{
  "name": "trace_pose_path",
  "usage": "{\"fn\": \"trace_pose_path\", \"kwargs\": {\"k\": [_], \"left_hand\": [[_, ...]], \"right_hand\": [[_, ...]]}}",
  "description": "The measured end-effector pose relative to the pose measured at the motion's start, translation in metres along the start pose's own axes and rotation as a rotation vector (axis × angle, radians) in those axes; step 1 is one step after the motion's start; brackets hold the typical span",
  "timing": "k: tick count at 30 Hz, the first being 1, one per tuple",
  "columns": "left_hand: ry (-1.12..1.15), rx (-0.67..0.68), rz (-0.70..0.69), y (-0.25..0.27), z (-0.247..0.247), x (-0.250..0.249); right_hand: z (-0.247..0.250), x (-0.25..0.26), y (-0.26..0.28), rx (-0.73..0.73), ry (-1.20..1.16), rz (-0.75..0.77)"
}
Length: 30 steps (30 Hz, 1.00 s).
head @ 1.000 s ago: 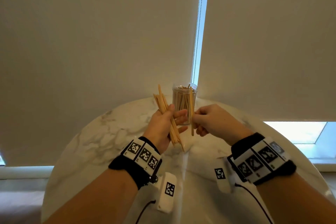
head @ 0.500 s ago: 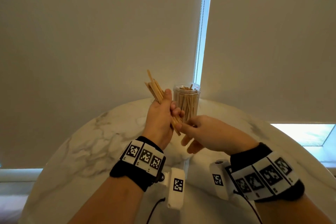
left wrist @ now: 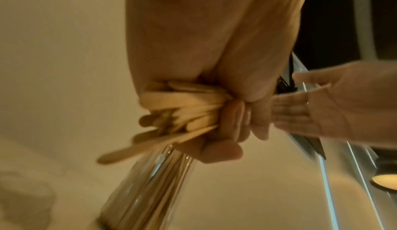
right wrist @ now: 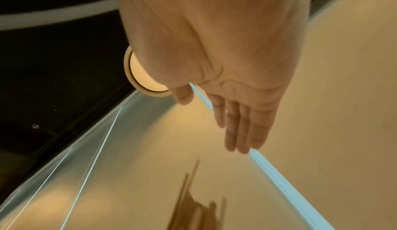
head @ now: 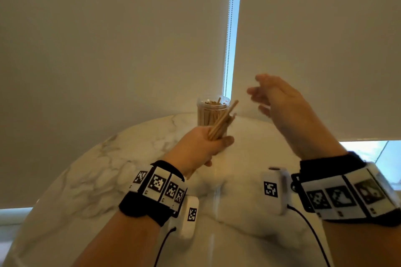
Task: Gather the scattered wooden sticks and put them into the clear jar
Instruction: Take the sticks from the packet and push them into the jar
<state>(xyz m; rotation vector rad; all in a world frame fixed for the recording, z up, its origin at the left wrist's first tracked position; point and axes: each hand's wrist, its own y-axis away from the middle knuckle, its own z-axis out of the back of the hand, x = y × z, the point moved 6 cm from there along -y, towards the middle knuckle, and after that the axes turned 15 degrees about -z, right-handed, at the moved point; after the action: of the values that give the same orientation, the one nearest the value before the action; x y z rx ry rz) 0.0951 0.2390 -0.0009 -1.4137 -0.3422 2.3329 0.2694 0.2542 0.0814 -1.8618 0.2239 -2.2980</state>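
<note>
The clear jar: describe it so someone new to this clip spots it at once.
Find the round marble table and follow it to its far edge, below the bright gap between the two blinds. The clear jar stands upright there, open-topped and packed with wooden sticks, just behind the left hand.

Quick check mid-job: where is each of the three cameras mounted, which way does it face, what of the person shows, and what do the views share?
Head: worn on the head, facing forward and down over the marble table; both forearms, left hand gripping the sticks, right hand raised open, the clear jar behind.
Left wrist: looks along the left hand at the bundled sticks; jar beyond.
Right wrist: looks along the open right hand toward the blinds.
Shared: the right hand shows in all three.
</note>
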Motion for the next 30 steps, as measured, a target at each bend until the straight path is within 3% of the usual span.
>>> {"fn": "trace_pose_path", "kwargs": {"k": [2,5,7,12,19,25,28,30], "left_hand": [[-0.094,0.101,-0.016,-0.001,-0.012,-0.005],[-0.24,0.179,-0.084,-0.002,-0.027,-0.018],[-0.321,0.228,-0.098,-0.001,-0.033,-0.023],[-0.428,0.174,-0.109,-0.001,-0.024,-0.026],[-0.477,0.119,-0.22,0.0,-0.005,-0.04],[-0.469,0.143,-0.189,0.003,0.015,-0.046],[-0.459,0.031,-0.169,0.004,0.037,-0.044],[-0.317,-0.18,-0.119,0.003,0.061,-0.039]], "right_hand": [[0.001,0.015,0.01,-0.05,0.129,0.105],[-0.036,0.002,0.018,0.038,0.686,0.135],[-0.051,-0.016,0.016,0.018,0.987,0.141],[-0.054,-0.026,0.021,0.092,1.301,0.136],[-0.055,-0.018,0.015,0.024,1.115,0.179],[-0.057,-0.032,0.003,0.083,0.972,0.139],[-0.05,-0.031,0.002,0.101,0.946,0.105],[-0.039,-0.035,-0.001,0.094,0.912,0.027]]}}
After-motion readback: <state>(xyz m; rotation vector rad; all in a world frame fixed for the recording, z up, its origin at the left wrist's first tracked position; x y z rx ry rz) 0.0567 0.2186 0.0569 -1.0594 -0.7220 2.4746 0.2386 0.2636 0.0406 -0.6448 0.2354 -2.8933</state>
